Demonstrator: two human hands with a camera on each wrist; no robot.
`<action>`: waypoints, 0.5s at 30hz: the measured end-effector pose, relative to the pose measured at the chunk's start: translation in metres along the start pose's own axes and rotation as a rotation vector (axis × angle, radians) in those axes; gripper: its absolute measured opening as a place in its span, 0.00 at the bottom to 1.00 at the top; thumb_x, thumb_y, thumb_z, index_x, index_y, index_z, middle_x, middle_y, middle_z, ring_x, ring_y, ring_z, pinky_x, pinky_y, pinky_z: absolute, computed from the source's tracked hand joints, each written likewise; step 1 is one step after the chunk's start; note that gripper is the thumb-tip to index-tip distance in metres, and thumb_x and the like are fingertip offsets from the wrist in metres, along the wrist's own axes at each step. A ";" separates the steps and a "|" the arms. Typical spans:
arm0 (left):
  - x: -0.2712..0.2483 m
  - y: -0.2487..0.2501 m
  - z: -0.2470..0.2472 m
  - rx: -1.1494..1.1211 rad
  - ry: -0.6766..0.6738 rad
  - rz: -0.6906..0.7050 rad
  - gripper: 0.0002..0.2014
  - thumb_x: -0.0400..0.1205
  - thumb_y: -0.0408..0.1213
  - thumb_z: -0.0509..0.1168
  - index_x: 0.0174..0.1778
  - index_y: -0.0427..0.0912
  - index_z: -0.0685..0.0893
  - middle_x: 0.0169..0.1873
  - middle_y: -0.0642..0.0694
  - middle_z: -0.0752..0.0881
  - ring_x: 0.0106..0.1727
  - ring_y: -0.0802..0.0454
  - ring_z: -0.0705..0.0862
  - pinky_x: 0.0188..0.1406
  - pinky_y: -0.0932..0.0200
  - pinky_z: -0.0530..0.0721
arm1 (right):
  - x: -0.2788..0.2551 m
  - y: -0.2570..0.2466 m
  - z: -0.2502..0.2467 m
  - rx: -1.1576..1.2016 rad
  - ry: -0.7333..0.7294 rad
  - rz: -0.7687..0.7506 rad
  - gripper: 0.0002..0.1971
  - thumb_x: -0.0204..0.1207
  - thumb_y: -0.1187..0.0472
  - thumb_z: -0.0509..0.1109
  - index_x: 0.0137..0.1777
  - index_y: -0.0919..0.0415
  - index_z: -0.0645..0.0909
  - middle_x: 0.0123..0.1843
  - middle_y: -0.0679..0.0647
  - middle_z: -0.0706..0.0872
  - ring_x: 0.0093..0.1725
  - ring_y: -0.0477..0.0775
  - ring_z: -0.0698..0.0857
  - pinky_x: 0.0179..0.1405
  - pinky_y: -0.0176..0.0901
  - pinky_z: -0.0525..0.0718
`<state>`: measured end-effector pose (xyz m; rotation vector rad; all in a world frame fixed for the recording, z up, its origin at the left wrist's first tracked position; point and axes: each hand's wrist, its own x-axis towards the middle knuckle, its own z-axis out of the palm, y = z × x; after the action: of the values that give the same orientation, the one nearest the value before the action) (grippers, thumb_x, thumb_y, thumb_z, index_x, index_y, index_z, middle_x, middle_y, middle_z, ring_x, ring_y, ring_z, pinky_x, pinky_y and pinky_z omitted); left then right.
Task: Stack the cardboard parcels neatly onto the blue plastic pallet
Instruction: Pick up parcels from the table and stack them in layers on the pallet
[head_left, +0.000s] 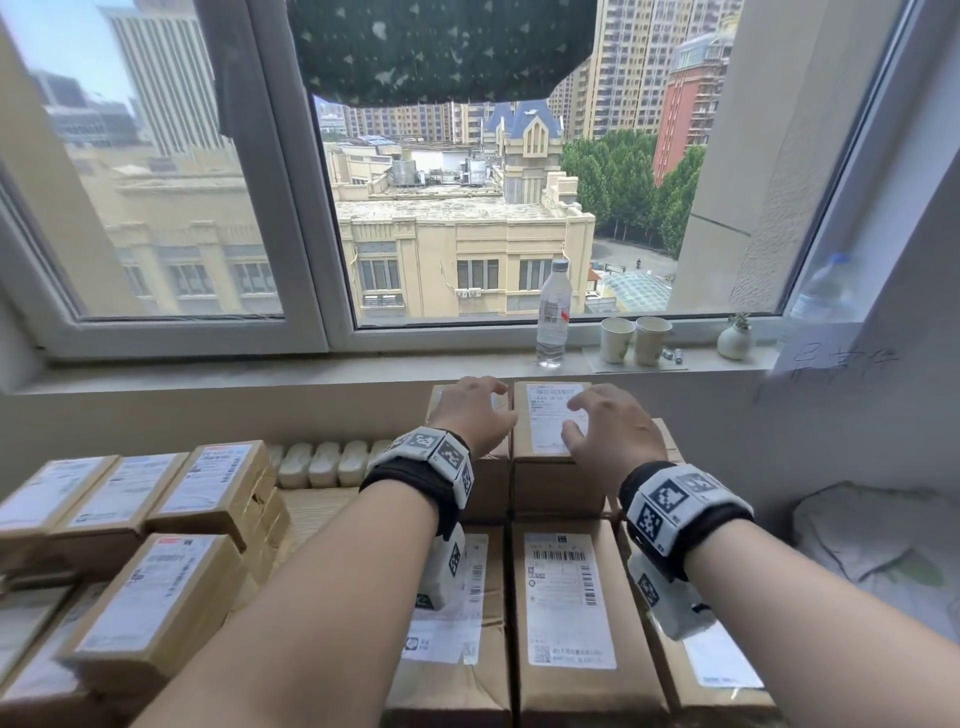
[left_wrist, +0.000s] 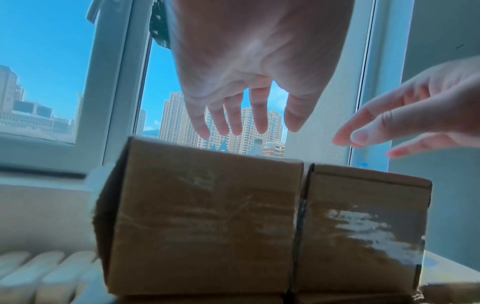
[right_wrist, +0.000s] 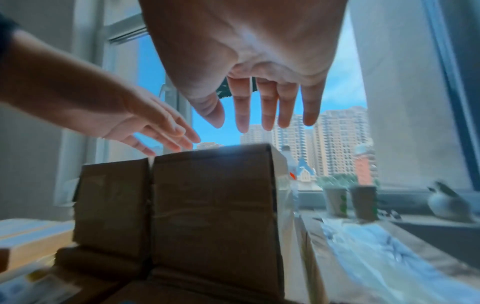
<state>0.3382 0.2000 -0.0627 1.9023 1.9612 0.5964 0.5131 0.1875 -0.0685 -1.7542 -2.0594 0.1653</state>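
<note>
Two brown cardboard parcels with white shipping labels sit side by side on top of the stack, the left parcel (head_left: 470, 431) touching the right parcel (head_left: 550, 447), just below the windowsill. The left hand (head_left: 475, 413) and the right hand (head_left: 610, 436) hover over them, fingers spread, holding nothing. Best to press each down and nudge the edges flush. The blue pallet itself is hidden. Beyond the right parcel stand a clear plastic water bottle (head_left: 554, 317) and two paper cups (head_left: 635, 340); more parcels (head_left: 156, 519) wait to its left.
</note>
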 end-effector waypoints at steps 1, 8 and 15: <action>-0.003 -0.001 -0.002 0.015 0.005 0.000 0.21 0.84 0.44 0.62 0.74 0.52 0.76 0.77 0.48 0.73 0.78 0.47 0.69 0.75 0.49 0.69 | -0.003 -0.003 -0.002 -0.020 0.021 -0.041 0.17 0.81 0.53 0.63 0.68 0.55 0.80 0.70 0.51 0.79 0.72 0.53 0.74 0.70 0.48 0.72; -0.042 -0.020 -0.015 0.076 0.055 -0.028 0.22 0.83 0.31 0.57 0.73 0.51 0.77 0.77 0.47 0.73 0.78 0.45 0.68 0.79 0.44 0.67 | -0.024 -0.022 -0.002 -0.019 0.106 -0.153 0.13 0.81 0.53 0.63 0.58 0.55 0.85 0.60 0.51 0.84 0.60 0.53 0.79 0.57 0.46 0.78; -0.081 -0.057 -0.024 0.095 0.099 -0.133 0.21 0.83 0.32 0.54 0.70 0.49 0.80 0.71 0.43 0.78 0.73 0.42 0.72 0.75 0.43 0.72 | -0.050 -0.058 0.011 -0.008 0.107 -0.326 0.11 0.81 0.56 0.62 0.53 0.57 0.86 0.51 0.51 0.86 0.53 0.52 0.79 0.49 0.43 0.76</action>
<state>0.2805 0.1165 -0.0757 1.8097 2.1958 0.5791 0.4617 0.1304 -0.0696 -1.3736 -2.2319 -0.0340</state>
